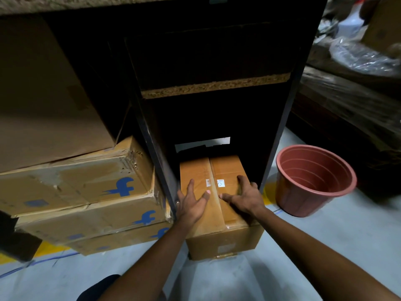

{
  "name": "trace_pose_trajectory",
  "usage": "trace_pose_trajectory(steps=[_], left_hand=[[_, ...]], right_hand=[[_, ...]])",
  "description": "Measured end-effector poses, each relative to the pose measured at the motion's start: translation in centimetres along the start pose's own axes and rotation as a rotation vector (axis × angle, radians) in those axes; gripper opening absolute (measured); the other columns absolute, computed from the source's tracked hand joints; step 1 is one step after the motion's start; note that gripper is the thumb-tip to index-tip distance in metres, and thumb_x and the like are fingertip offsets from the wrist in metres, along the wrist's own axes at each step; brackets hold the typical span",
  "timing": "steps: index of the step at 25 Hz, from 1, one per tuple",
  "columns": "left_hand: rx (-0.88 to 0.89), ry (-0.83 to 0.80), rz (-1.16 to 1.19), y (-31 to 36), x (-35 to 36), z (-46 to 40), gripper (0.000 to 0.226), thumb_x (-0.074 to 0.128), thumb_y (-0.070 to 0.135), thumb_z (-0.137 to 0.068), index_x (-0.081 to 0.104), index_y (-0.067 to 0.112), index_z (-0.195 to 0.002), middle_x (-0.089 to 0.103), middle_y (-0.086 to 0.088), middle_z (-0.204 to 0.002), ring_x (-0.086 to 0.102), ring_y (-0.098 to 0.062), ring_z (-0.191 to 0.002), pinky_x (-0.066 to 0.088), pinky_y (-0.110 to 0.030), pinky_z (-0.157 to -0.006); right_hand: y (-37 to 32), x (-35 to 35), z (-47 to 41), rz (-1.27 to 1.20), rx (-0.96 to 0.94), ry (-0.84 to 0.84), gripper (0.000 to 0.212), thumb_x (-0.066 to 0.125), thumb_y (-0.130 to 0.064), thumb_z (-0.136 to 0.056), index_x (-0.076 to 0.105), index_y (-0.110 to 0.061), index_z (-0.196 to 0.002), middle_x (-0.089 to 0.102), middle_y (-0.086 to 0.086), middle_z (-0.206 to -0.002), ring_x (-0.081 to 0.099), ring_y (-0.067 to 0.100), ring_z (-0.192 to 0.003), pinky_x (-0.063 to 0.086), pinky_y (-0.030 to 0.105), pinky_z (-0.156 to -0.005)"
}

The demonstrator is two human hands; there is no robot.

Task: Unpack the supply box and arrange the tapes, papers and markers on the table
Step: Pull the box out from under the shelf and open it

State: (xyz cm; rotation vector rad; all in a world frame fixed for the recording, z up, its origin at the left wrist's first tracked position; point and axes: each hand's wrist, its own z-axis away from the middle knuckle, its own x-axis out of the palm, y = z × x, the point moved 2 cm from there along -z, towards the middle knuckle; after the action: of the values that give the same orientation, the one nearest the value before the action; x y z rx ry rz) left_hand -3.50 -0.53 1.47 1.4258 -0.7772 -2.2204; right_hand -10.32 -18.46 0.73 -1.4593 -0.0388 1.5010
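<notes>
Box [217,205] sits on the floor, half under the dark shelf unit [217,83], still taped. Your left hand [191,205] lies flat, fingers spread; right hand [245,196] curls over the right top edge. Looks stiff, probably heavy: grip the bottom side edges.

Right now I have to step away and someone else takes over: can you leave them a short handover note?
Left hand: flat and open on the supply box top.
Right hand: on the top, fingers curled over the right edge.
The box sits on the floor, partly inside the dark cabinet, still taped shut.
Done: nothing unpacked.
Left: pull the box out, open it, arrange tapes, papers and markers on the table.
</notes>
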Motion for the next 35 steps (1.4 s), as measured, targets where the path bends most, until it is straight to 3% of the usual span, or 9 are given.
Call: trace_pose_trajectory(steps=[5, 10, 17, 27, 31, 35], left_hand=[[-0.015, 0.011, -0.036, -0.6, 0.3, 0.0, 0.077, 0.053, 0.06, -0.09, 0.008, 0.051, -0.152, 0.009, -0.006, -0.163, 0.031, -0.04, -0.141, 0.034, -0.052, -0.11], [-0.014, 0.031, -0.033, -1.3, 1.1, 1.6, 0.077, 0.055, 0.055, -0.091, 0.008, 0.05, -0.152, 0.006, -0.008, -0.162, 0.033, -0.04, -0.14, 0.037, -0.048, -0.108], [-0.011, 0.017, 0.001, -2.1, 1.4, 2.8, 0.081, 0.06, 0.053, -0.088, 0.009, 0.053, -0.151, 0.008, -0.007, -0.16, 0.034, -0.041, -0.138, 0.041, -0.051, -0.107], [-0.02, -0.043, -0.039, -3.5, 2.9, 7.1, 0.084, 0.059, 0.046, -0.09, 0.002, 0.049, -0.152, 0.009, -0.014, -0.156, 0.037, -0.04, -0.134, 0.04, -0.042, -0.103], [-0.018, -0.046, -0.061, -4.2, 3.6, 7.5, 0.087, 0.058, 0.053, -0.089, -0.004, 0.051, -0.15, 0.007, -0.016, -0.154, 0.034, -0.043, -0.135, 0.04, -0.046, -0.103], [0.056, -0.025, 0.057, -3.6, 3.2, 7.1, 0.092, 0.064, 0.052, -0.087, -0.001, 0.05, -0.151, 0.001, -0.015, -0.159, 0.034, -0.041, -0.138, 0.039, -0.046, -0.105]], right_hand=[[0.5, -0.7, 0.0, 0.07, -0.04, -0.004, 0.115, 0.077, -0.071, -0.063, 0.023, -0.031, -0.156, 0.042, 0.011, -0.147, 0.047, 0.032, -0.13, 0.046, 0.042, -0.103], [1.0, -1.8, 0.8, 0.069, -0.056, -0.033, 0.108, 0.085, -0.056, -0.065, 0.03, -0.028, -0.153, 0.05, 0.01, -0.143, 0.05, 0.031, -0.129, 0.046, 0.039, -0.104], [1.6, -1.3, 3.2, 0.07, -0.012, -0.027, 0.114, 0.085, -0.063, -0.057, 0.032, -0.03, -0.152, 0.053, 0.01, -0.14, 0.052, 0.028, -0.127, 0.049, 0.04, -0.103], [3.5, -2.2, 7.4, 0.036, 0.016, -0.061, 0.1, 0.09, -0.048, -0.062, 0.043, -0.028, -0.147, 0.056, 0.008, -0.139, 0.052, 0.027, -0.128, 0.046, 0.034, -0.1], [4.5, -0.6, 8.4, 0.074, 0.033, -0.102, 0.085, 0.082, -0.053, -0.067, 0.036, -0.032, -0.135, 0.059, 0.011, -0.126, 0.057, 0.032, -0.114, 0.048, 0.036, -0.09], [4.0, 0.6, 8.0, -0.044, 0.052, -0.054, 0.089, 0.068, -0.069, -0.073, 0.02, -0.04, -0.143, 0.043, 0.016, -0.134, 0.058, 0.039, -0.111, 0.049, 0.042, -0.095]])
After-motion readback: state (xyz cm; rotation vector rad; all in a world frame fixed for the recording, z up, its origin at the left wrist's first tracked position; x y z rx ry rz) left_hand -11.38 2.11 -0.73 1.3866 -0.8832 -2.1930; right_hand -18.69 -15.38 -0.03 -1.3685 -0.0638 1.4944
